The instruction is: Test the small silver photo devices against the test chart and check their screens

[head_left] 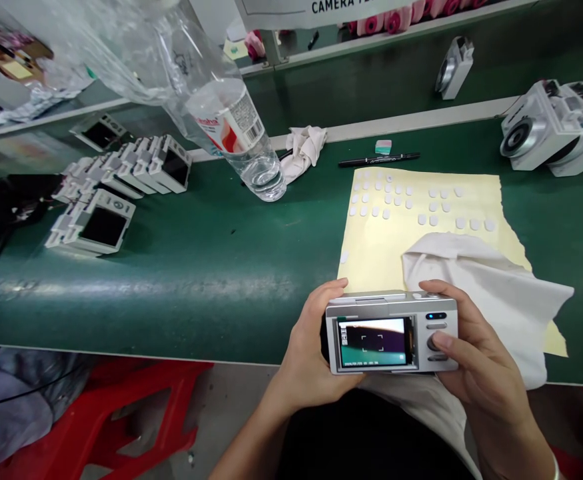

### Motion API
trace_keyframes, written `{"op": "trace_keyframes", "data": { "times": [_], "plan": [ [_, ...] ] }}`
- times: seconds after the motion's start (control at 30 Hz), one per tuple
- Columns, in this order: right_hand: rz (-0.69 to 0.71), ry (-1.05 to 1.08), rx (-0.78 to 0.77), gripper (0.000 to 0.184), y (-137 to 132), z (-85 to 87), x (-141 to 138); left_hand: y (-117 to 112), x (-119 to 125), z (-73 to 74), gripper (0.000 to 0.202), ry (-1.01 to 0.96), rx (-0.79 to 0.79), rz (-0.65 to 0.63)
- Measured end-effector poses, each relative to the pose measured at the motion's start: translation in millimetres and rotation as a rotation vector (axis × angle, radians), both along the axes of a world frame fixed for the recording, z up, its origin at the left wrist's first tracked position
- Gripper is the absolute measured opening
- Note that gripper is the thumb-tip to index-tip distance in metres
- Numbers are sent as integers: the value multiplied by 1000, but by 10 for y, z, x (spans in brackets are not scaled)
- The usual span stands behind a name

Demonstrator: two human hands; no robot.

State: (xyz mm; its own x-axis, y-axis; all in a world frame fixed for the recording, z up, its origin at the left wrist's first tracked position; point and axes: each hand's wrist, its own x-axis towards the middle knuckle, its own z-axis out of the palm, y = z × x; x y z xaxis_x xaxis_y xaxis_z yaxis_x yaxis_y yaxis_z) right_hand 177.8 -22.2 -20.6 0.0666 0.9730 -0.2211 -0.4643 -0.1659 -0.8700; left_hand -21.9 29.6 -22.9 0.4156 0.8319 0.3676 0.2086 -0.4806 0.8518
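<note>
A silver digital camera [371, 305] is held level above the table's front edge, its back facing me. Its lit screen [376, 343] shows a live picture with focus brackets. My left hand [304, 350] is closed around the camera's left end. My right hand [486, 357] grips the other end, with the thumb on the round control pad and the index finger on top near the shutter button. Just behind lie a white cloth [491, 273] and a torn yellow sheet [376, 250] bearing rows of small white stickers.
A water bottle [266, 170] leans at the middle, beside a crumpled cloth [304, 150]. Several white camera units stand in rows at left [104, 223] and right [538, 127]. A black marker [378, 160] lies behind the sheet. A red stool [136, 393] is below the green table [196, 280].
</note>
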Motion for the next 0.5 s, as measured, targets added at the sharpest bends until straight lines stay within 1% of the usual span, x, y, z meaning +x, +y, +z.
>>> {"op": "trace_keyframes", "data": {
  "times": [0.17, 0.37, 0.5],
  "plan": [
    [34, 0, -19, 33, 20, 17, 15, 2, -2, -14, 85, -13, -10, -5],
    [21, -9, -28, 34, 31, 19, 20, 7, -4, -13, 85, -5, -12, -1],
    [-12, 20, -88, 34, 22, 66, -8, 9, 0, 0, 84, -12, -8, -6]
  ]
}}
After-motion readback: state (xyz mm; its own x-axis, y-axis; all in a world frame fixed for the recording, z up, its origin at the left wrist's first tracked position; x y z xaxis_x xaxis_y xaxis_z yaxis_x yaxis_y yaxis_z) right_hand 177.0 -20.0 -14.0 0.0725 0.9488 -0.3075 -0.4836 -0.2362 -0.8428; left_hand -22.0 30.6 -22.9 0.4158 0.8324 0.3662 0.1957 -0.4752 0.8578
